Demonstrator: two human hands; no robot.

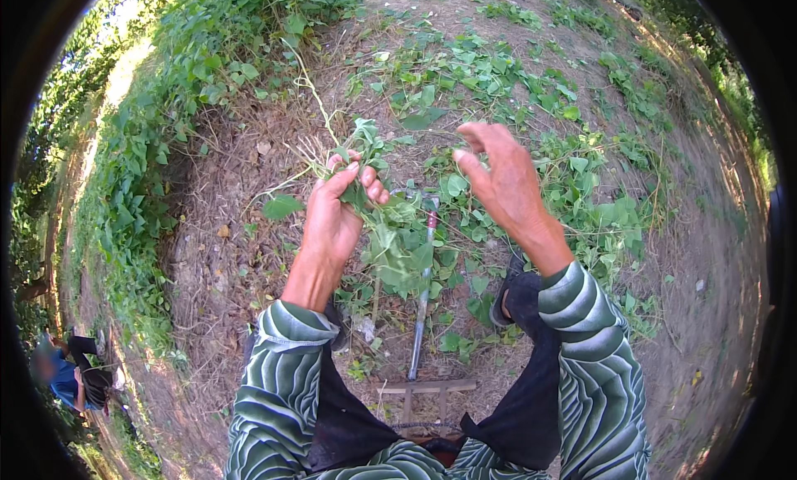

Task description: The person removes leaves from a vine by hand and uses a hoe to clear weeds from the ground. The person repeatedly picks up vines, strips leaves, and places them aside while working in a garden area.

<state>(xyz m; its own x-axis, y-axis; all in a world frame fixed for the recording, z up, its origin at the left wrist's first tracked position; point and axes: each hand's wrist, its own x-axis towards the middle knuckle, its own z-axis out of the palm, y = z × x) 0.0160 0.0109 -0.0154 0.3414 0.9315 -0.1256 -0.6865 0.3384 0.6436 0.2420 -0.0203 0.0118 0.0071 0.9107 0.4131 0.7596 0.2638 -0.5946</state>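
My left hand is closed around a bunch of leafy green vine cuttings. Pale stems stick out past the thumb, and one long twisted stem reaches up and away. Leaves hang from the bunch to the right, partly blurred. My right hand is held to the right of the bunch, thumb and fingers apart, with nothing gripped. Below the hands a long-handled tool with a metal shaft and a red band lies on the ground between my feet. Leaves partly cover its far end, so its kind is unclear.
Cut vines lie scattered over the dry soil ahead and to the right. A dense row of growing vines borders the left. A wooden bar is low between my knees. Far left, a person in blue sits on the ground.
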